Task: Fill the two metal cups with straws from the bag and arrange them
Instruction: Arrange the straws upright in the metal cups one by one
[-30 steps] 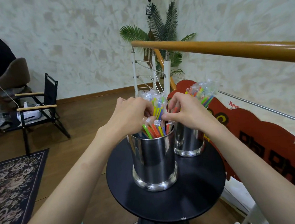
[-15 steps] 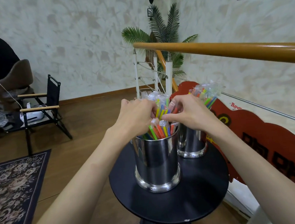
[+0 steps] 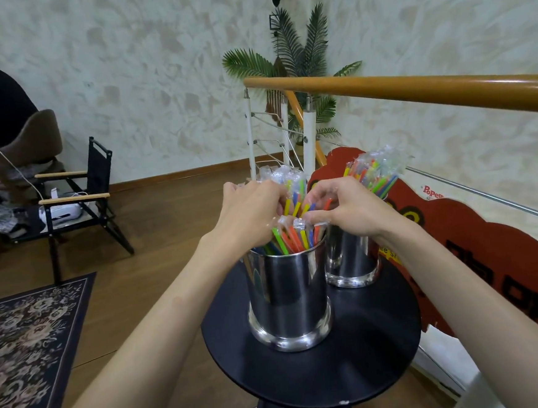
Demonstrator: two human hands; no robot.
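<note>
near cup (image 3: 288, 299), middle of the round table (image 3: 364, 367): full of wrapped straws (image 3: 291, 239); far cup (image 3: 351, 263), back right edge: likewise full; left hand (image 3: 246, 213) and right hand (image 3: 347, 210) both curled, pinching straw tops over the near cup; bag not seen; risk: tugging the bunch sideways could tip the cup or flick straws onto the floor.

On a round black worktop (image 3: 363, 351), the left hand (image 3: 249, 211) and right hand (image 3: 346, 205) both curl their fingers into the colourful plastic-wrapped straws (image 3: 291, 234) standing in the near shiny metal cup (image 3: 288, 299), while a second shiny metal cup (image 3: 351, 261) of wrapped straws stands just behind.
</note>
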